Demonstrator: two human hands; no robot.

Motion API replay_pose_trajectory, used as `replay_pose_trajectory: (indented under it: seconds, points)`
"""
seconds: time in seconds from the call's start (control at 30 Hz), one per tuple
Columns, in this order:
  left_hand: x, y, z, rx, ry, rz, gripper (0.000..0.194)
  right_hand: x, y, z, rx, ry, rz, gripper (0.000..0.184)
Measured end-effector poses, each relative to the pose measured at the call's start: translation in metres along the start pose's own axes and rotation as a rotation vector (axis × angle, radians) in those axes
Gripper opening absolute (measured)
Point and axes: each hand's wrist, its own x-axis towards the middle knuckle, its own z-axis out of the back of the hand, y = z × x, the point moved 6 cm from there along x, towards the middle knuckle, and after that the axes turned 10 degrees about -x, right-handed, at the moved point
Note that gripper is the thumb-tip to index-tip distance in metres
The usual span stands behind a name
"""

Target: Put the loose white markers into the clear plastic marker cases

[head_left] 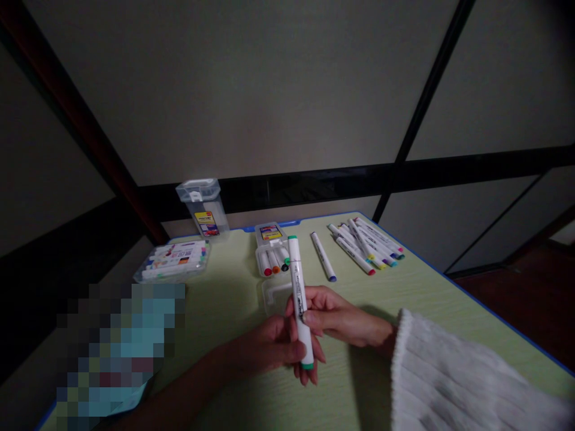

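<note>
A white marker (296, 281) with a green cap and a green end stands nearly upright between my two hands. My left hand (276, 347) closes on its lower part, thumb across the front. Higher up, my right hand (326, 311) pinches the barrel between thumb and fingers. Behind the marker lies an open clear plastic case (264, 263) holding several markers with red, orange, black and green ends. Part of its clear lid (272, 294) shows just beyond my fingers. A single marker with a blue end (323, 257) rests on the table to the right of the case.
Several white markers (366, 242) lie in a loose pile at the back right. A tall clear container (209, 209) stands at the back left, near a flat case of markers (175, 260). A blurred-out item (130, 353) covers the left side of the table (215, 293). Panels rise behind.
</note>
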Motion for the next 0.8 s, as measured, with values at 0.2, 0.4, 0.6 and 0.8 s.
replay_pose_trajectory:
  seconds: [0.2, 0.4, 0.6, 0.8]
  points:
    - [0.0, 0.001, -0.002, -0.031, -0.008, 0.035, 0.049, -0.001, -0.003, 0.001, 0.036, 0.0, -0.043, 0.034]
    - [0.0, 0.003, -0.001, -0.064, -0.059, 0.069, 0.038, -0.004, 0.001, 0.001, 0.143, -0.022, -0.057, 0.037]
    - [0.002, 0.005, 0.003, -0.177, -0.046, 0.13, 0.042, -0.007, 0.007, 0.003, 0.144, 0.031, -0.152, 0.032]
    - [-0.001, 0.008, 0.004, -0.281, 0.067, 0.265, 0.048, -0.019, 0.012, 0.006, 0.006, 0.179, -0.339, 0.026]
